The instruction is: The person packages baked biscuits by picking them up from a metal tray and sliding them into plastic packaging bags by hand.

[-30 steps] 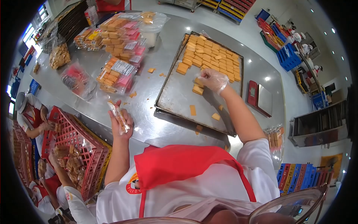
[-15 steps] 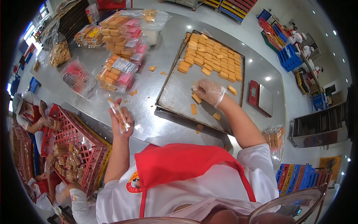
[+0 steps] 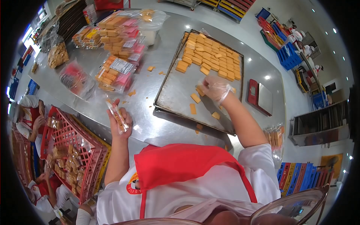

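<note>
My left hand point(image 3: 122, 122) is closed around a narrow clear plastic pack point(image 3: 117, 117) with biscuits inside, held upright at the table's near edge. My right hand point(image 3: 215, 89), in a clear glove, is over the metal baking tray point(image 3: 168, 90), its fingertips pinched on a rectangular golden biscuit point(image 3: 200, 91). Just below those fingers lies a loose biscuit point(image 3: 195, 98), with another biscuit point(image 3: 193, 108) nearer me. Tight rows of biscuits point(image 3: 213, 54) cover the tray's far part. One more biscuit point(image 3: 215, 115) rests close to the tray's near edge.
Packed biscuit bags point(image 3: 116, 71) are stacked on the steel table point(image 3: 146, 125) left of the tray. A clear bag with red print point(image 3: 77, 80) lies farther left. To the right sits a red scale point(image 3: 258, 97). Co-workers stand by a red crate point(image 3: 86, 150) at lower left.
My right hand has shifted slightly right and away from me, and a biscuit now shows at its fingertips. My left hand still holds the pack, nearly unmoved. The view has shifted slightly.
</note>
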A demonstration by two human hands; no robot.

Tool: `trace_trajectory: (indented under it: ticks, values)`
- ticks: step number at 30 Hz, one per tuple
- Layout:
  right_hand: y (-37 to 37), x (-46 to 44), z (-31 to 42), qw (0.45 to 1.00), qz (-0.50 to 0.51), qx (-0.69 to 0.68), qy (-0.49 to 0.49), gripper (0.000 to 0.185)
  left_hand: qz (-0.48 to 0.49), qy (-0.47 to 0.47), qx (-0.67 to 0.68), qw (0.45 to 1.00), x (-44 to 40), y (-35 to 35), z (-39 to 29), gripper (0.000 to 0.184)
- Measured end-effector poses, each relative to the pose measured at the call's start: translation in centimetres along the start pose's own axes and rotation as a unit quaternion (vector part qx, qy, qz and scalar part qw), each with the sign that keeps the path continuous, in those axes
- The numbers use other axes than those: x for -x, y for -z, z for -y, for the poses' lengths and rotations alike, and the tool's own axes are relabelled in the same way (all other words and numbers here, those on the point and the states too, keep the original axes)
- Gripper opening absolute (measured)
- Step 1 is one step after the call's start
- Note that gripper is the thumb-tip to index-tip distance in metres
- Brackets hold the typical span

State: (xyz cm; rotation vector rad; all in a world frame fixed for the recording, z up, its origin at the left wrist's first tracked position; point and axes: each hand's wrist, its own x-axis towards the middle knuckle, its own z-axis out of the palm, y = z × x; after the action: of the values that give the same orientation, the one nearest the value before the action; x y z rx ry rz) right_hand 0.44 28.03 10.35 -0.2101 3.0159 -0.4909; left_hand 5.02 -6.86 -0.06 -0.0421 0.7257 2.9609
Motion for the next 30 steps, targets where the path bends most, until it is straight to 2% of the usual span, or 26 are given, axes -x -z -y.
trace_trajectory:
  ticks: [8, 13, 16, 19, 22, 25, 28, 30]
  values:
    - [-0.5, 0.5, 0.6, 0.997, 0.023, 0.080, -0.003, 0.017, 0.015, -0.004, -0.001, 1.000, 0.1, 0.1, 0.0, 0.052]
    - [0.4, 1.6, -0.1, 0.989, 0.087, 0.091, 0.074, 0.013, 0.027, -0.004, 0.015, 1.000, 0.1, 0.5, 0.0, 0.052]
    - [-1.2, 2.6, -1.8, 0.987, 0.011, 0.091, 0.129, 0.012, 0.019, 0.001, 0.018, 1.000, 0.0, 0.5, -0.1, 0.052]
    - [-0.5, 3.0, -1.8, 0.998, 0.023, 0.008, 0.054, 0.012, 0.010, 0.003, 0.020, 1.000, 0.0, 0.1, -0.1, 0.052]
    - [1.3, 2.6, -1.9, 0.999, -0.010, -0.038, -0.030, 0.013, 0.015, 0.004, 0.016, 1.000, 0.1, 0.0, -0.1, 0.052]
    - [2.2, 2.2, -1.9, 0.999, -0.002, -0.041, -0.026, 0.014, 0.024, 0.002, 0.007, 1.000, 0.0, 0.2, -0.1, 0.052]
    - [0.5, 2.0, -3.2, 0.997, 0.046, 0.029, 0.049, 0.017, 0.026, 0.001, 0.007, 1.000, 0.1, 0.3, -0.1, 0.052]
    - [-0.3, 2.1, -3.7, 0.993, 0.020, 0.038, 0.106, 0.017, 0.024, -0.001, 0.005, 1.000, 0.2, 0.2, -0.1, 0.052]
